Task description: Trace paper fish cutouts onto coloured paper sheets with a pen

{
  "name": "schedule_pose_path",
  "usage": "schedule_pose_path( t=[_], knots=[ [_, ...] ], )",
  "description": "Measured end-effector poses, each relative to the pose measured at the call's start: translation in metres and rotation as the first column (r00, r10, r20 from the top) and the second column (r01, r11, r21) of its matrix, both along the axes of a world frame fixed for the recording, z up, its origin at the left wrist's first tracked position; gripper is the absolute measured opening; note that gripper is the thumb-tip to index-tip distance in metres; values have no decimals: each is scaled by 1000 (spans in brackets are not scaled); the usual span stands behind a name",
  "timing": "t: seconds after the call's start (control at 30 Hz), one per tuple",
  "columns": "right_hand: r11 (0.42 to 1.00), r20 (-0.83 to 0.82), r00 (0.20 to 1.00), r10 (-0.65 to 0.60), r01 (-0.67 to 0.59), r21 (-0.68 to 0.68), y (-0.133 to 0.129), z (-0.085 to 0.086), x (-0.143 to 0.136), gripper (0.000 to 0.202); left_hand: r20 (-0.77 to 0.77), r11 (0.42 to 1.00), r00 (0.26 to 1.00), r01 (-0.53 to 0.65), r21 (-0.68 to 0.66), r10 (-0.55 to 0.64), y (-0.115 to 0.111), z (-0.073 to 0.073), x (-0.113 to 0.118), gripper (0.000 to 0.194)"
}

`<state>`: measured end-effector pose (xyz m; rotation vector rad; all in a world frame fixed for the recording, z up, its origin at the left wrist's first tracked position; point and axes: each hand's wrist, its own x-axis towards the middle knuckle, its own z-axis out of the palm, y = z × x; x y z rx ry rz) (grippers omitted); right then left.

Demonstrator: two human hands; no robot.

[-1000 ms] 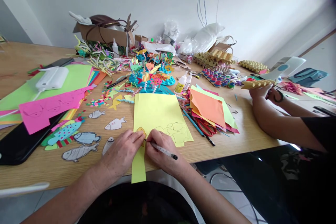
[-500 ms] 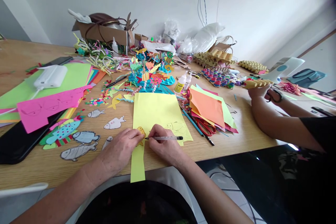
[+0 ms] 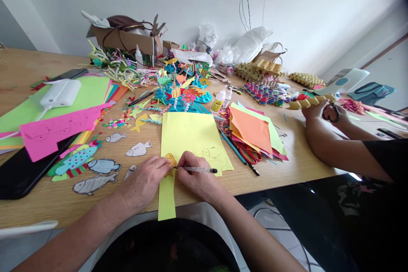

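Note:
My left hand [image 3: 145,181] presses a small orange-yellow fish cutout [image 3: 171,160] against the yellow paper [image 3: 188,129], its fingers together over the fish's left side. A pen [image 3: 200,170] is pinched in my right hand [image 3: 197,178], its tip at the fish's right edge. Pencil outlines of fish show on the paper's right part, and a narrow strip of it hangs past the table edge. Left of my left hand lie white and grey fish cutouts, among them a pale one [image 3: 138,148] and a long grey one [image 3: 94,184].
Orange sheets [image 3: 251,127], red scissors [image 3: 248,154] and pencils lie on the right. Two glue bottles [image 3: 218,102] stand behind the paper, beside colourful fish decorations [image 3: 183,89]. At the right, another person's hands hold an egg-carton piece [image 3: 312,102] and scissors [image 3: 330,113].
My right hand and the pen have shifted slightly left along the fish's edge. The other person's egg-carton piece has moved a little left, and their scissors show more clearly.

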<state>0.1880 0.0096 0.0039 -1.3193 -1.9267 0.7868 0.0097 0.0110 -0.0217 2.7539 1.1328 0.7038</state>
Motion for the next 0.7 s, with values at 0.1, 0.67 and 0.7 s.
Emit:
schedule_pose_path(
  t=[0.1,0.67,0.7],
  knots=[
    [1000,2,1000,1,-1,-7,0,0,1,11,5,1000,1000,6,4,-6,0,0,0,36],
    [1000,7,1000,-15,15,-25,-1,2,1,10,-24,998,999,24,59,-23,0,0,-3,39],
    [1000,7,1000,-13,13,-18,-1,2,1,10,-29,998,999,24,62,-22,0,-1,-4,39]
  ],
)
